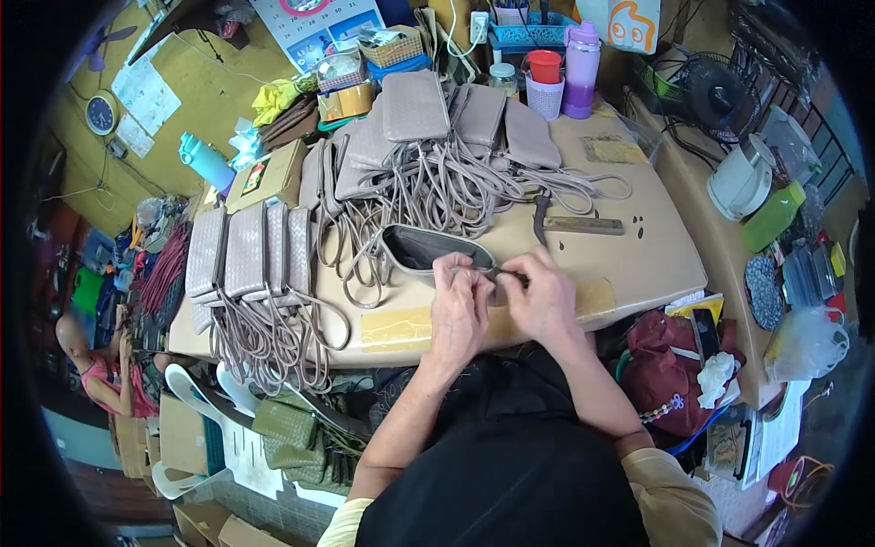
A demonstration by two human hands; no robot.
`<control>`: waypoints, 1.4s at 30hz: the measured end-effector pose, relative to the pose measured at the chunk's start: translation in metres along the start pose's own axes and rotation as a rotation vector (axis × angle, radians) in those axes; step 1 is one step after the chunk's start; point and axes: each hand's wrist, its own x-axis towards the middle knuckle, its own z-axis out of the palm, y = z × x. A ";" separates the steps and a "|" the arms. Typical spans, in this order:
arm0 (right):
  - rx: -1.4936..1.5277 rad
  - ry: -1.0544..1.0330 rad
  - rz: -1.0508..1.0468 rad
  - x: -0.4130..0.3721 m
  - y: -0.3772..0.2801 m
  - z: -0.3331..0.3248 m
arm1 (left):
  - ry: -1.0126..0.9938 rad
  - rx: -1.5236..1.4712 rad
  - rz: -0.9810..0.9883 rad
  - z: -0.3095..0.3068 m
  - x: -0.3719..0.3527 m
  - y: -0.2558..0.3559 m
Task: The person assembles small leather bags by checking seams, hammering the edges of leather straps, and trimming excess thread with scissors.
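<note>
An opened taupe pouch with a dark lining lies at the table's front, its mouth facing up. My left hand pinches the pouch's rim near its right end. Beside it, my right hand has its fingers closed at the pouch's right corner, around something dark and too small to name. Just behind my hands lie a hammer and a flat wooden-looking bar. Woven taupe pouches with looped straps are stacked at the left, and more pouches are piled behind.
The cardboard-covered table carries a purple bottle, a white cup and a turquoise bottle along its back. A maroon bag is right of my arm. Another person is at the far left, near a white chair.
</note>
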 end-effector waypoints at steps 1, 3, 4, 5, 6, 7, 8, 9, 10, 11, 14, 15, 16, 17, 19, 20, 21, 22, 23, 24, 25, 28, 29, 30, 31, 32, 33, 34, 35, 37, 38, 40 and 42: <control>0.002 0.001 -0.004 0.003 0.012 0.001 | 0.003 0.003 0.002 0.000 -0.005 -0.002; -0.095 0.099 0.050 0.010 0.045 0.004 | 0.009 0.022 0.129 0.006 -0.021 -0.014; -0.100 0.078 0.095 0.014 0.061 0.011 | 0.009 -0.008 0.101 0.011 -0.030 -0.019; -0.101 0.079 0.095 0.014 0.073 0.020 | 0.010 -0.009 0.103 0.011 -0.039 -0.022; -0.176 0.160 0.003 0.016 0.081 0.026 | -0.152 -0.068 0.076 0.009 -0.048 -0.026; -0.250 0.240 -0.090 0.019 0.078 0.025 | -0.312 -0.127 0.048 0.007 -0.058 -0.030; -0.250 0.238 -0.096 0.018 0.074 0.022 | -0.306 -0.126 0.048 0.005 -0.067 -0.033; -0.256 0.242 -0.183 0.019 0.053 0.013 | -0.239 -0.076 -0.004 0.002 -0.074 -0.038; -0.263 0.246 -0.268 0.018 0.039 0.011 | -0.173 -0.028 -0.057 0.001 -0.079 -0.046; -0.261 0.244 -0.273 0.015 0.031 0.020 | -0.075 -0.151 -0.172 0.003 -0.085 -0.064; 0.312 -0.223 0.199 0.013 0.015 0.036 | 0.122 -0.372 -0.451 -0.007 -0.070 -0.099; 0.317 -0.227 0.187 0.013 0.018 0.039 | 0.166 -0.328 -0.486 -0.014 -0.062 -0.109; 0.466 -0.210 0.164 0.012 0.025 0.044 | 0.218 -0.327 -0.523 -0.027 -0.051 -0.104; 0.616 -0.198 0.146 0.012 0.032 0.047 | 0.256 -0.373 -0.518 -0.035 -0.049 -0.115; 0.698 -0.278 0.117 0.016 0.023 0.016 | 0.164 -0.578 -0.600 -0.066 -0.038 -0.105; 0.748 -0.326 0.089 0.016 0.029 0.007 | 0.107 -0.619 -0.445 -0.078 -0.033 -0.090; 0.796 -0.372 0.063 0.015 0.034 0.000 | -0.004 -0.710 -0.440 -0.088 -0.027 -0.083; 0.793 -0.377 0.068 0.016 0.037 -0.006 | -0.014 -0.770 -0.450 -0.092 -0.029 -0.083; 0.815 -0.364 0.076 0.016 0.039 -0.011 | -0.024 -0.831 -0.461 -0.094 -0.032 -0.081; 0.837 -0.351 0.083 0.015 0.039 -0.015 | -0.021 -0.833 -0.467 -0.093 -0.034 -0.074; 0.835 -0.356 0.083 0.015 0.040 -0.019 | 0.051 -0.831 -0.445 -0.088 -0.033 -0.063; 0.768 -0.382 0.155 0.019 0.031 -0.027 | 0.147 -0.774 -0.398 -0.083 -0.036 -0.045; 0.732 -0.196 0.095 0.021 0.023 -0.027 | 0.164 -0.719 -0.376 -0.082 -0.036 -0.040; 0.692 -0.009 0.036 0.024 0.013 -0.029 | 0.224 -0.678 -0.400 -0.079 -0.034 -0.030; 0.689 -0.008 0.040 0.026 0.006 -0.034 | 0.222 -0.680 -0.403 -0.076 -0.034 -0.029; 0.459 0.052 -0.084 0.028 -0.001 -0.039 | 0.194 -0.539 -0.369 -0.074 -0.035 -0.027; 0.227 0.109 -0.207 0.028 -0.010 -0.044 | 0.166 -0.399 -0.333 -0.071 -0.036 -0.025; 0.244 0.106 -0.184 0.022 -0.025 -0.042 | 0.164 -0.375 -0.294 -0.067 -0.033 -0.020; 0.310 0.012 -0.156 0.015 -0.041 -0.041 | 0.160 -0.274 -0.219 -0.062 -0.029 -0.012; 0.295 -0.110 -0.187 0.007 -0.075 -0.040 | 0.210 -0.288 -0.173 -0.051 -0.023 0.001; 0.197 -0.086 -0.271 0.006 -0.083 -0.034 | 0.169 -0.140 -0.051 -0.056 -0.018 0.009; 0.098 -0.058 -0.351 0.007 -0.089 -0.029 | 0.244 -0.007 0.094 -0.046 -0.024 0.003; 0.102 -0.136 -0.335 0.009 -0.086 -0.025 | 0.281 0.023 0.134 -0.042 -0.027 0.004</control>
